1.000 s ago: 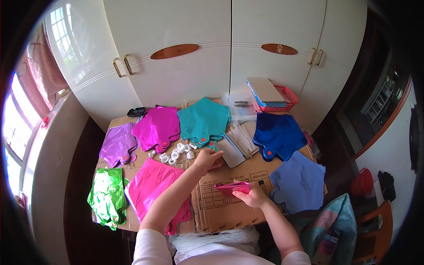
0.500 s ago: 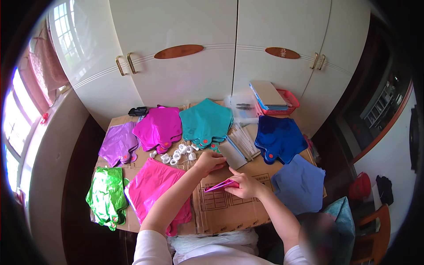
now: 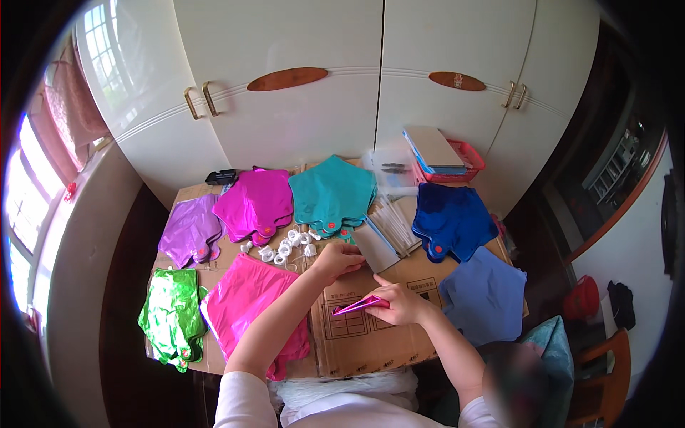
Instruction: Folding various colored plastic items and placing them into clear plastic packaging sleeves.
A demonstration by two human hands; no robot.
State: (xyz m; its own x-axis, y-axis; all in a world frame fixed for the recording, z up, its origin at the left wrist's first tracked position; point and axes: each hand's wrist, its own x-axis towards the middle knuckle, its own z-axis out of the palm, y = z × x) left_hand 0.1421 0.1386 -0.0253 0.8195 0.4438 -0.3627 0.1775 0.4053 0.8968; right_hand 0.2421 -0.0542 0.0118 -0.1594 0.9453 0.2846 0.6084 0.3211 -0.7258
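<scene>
Just right of the table's middle, my left hand (image 3: 338,262) is closed, its fingertips at the near left edge of a flat grey card (image 3: 378,247). Whether it grips one sheet or several is too small to tell. Nearer to me, my right hand (image 3: 401,302) is closed around a folded pink foil sheet (image 3: 357,307), its narrow end sticking out to the left. The right index finger points out toward the card. Beyond the card lies a bundle of thin white strips (image 3: 394,227). White ribbon rolls (image 3: 285,247) sit to the left of my left hand.
Around the cardboard-covered table (image 3: 378,347) lie stacks of star-shaped foil sheets: pink (image 3: 250,303), green (image 3: 170,310), lilac (image 3: 188,230), magenta (image 3: 255,203), teal (image 3: 333,194), dark blue (image 3: 454,221) and pale blue (image 3: 485,296). A red basket (image 3: 471,162) holds flat boards at the back, before white cabinets.
The right index finger and folded pink sheet have shifted slightly, and the sheet now looks narrower. My left hand stays by the grey card.
</scene>
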